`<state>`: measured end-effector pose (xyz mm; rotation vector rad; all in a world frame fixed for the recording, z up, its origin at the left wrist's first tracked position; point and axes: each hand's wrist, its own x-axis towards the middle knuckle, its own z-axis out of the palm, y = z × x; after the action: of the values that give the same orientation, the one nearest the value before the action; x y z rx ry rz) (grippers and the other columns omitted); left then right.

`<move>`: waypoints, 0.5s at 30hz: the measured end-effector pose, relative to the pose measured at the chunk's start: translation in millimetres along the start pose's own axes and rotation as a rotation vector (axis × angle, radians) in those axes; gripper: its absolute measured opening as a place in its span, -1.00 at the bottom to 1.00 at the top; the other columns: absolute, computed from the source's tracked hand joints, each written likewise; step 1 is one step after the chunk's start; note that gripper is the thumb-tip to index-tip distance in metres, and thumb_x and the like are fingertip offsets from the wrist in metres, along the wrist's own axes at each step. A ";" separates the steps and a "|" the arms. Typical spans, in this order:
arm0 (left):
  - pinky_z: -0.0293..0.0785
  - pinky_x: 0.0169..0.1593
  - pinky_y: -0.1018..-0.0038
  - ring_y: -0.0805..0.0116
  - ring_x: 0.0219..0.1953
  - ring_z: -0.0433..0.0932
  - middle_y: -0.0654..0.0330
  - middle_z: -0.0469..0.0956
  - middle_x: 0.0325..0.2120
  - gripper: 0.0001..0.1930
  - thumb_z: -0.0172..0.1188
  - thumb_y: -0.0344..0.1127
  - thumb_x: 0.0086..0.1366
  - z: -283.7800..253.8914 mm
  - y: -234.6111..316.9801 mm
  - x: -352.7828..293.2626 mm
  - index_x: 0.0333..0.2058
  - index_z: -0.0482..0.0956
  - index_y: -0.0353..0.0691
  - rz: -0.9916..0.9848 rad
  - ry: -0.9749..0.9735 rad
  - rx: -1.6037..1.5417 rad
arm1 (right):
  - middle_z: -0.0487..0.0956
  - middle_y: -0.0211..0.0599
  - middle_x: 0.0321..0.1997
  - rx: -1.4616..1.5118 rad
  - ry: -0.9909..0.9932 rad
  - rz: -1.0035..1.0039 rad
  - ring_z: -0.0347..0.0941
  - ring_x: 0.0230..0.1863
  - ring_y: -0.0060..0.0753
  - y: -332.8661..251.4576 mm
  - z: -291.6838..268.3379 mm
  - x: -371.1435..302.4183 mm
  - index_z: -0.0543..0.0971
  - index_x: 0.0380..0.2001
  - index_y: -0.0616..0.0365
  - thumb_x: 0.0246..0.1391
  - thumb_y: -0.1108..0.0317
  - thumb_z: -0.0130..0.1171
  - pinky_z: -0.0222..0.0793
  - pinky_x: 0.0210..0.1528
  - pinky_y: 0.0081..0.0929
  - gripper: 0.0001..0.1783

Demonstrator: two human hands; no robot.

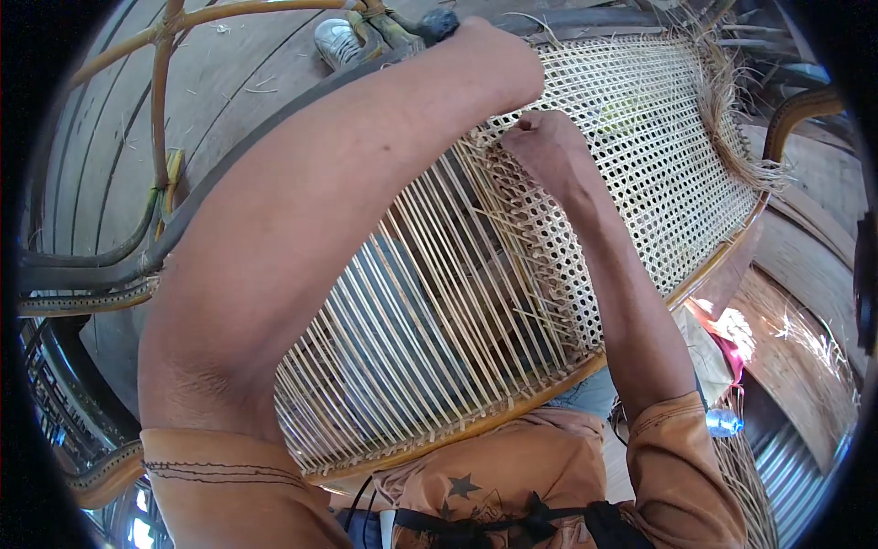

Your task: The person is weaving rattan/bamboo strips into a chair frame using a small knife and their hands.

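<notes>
A half-woven rattan cane panel (654,137) lies across my lap inside a curved wooden frame (512,416). The right part is a close mesh with many small holes; the left part has only parallel cane strands (393,329) in one direction. My left arm stretches over the strands to the far edge, where my left hand (512,69) bends down at the panel; its fingers are hidden. My right hand (549,146) is closed on the mesh near the weaving edge, close to my left hand. What its fingers pinch, if anything, does not show.
Loose cane ends (732,137) hang in a bundle at the panel's right end. Bent rattan poles (160,91) stand at the left over a plank floor (238,101). A shoe (337,41) is beyond the far edge. A plastic bottle (724,423) lies at the lower right.
</notes>
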<state>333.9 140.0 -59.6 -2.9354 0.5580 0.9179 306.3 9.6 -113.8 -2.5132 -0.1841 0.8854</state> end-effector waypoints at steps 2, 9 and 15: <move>0.52 -0.24 0.27 0.22 -0.21 0.61 0.12 0.63 -0.26 -0.76 0.18 -0.40 -0.01 -6.6 5.6 0.4 -0.30 0.67 -0.13 0.015 -0.046 0.031 | 0.56 0.16 -0.38 -0.024 0.029 0.016 0.53 -0.26 0.04 0.4 -0.1 1.4 0.61 -0.39 0.28 -0.15 0.26 0.10 0.40 -0.15 -0.25 -0.69; 0.50 -0.29 0.32 0.26 -0.24 0.62 0.16 0.64 -0.32 -0.73 0.25 -0.41 -0.10 -5.9 16.4 7.8 -0.33 0.69 -0.08 0.056 0.046 0.028 | 0.56 0.16 -0.33 0.078 0.105 -0.248 0.54 -0.23 0.04 45.1 22.6 35.5 0.59 -0.27 0.29 -0.16 0.25 0.11 0.41 -0.15 -0.24 -0.62; 0.51 -0.29 0.30 0.23 -0.27 0.62 0.16 0.64 -0.37 -0.72 0.25 -0.46 -0.14 0.5 5.7 9.0 -0.34 0.68 -0.12 0.088 0.017 0.072 | 0.59 0.05 -0.33 -0.212 0.151 -0.045 0.55 -0.22 -0.03 -3.7 9.9 -6.6 0.61 -0.36 0.22 -0.03 0.24 0.12 0.44 -0.15 -0.26 -0.73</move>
<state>338.5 131.7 -64.4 -2.8777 0.7101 0.8615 295.1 14.9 -115.1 -2.7473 -0.2977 0.6868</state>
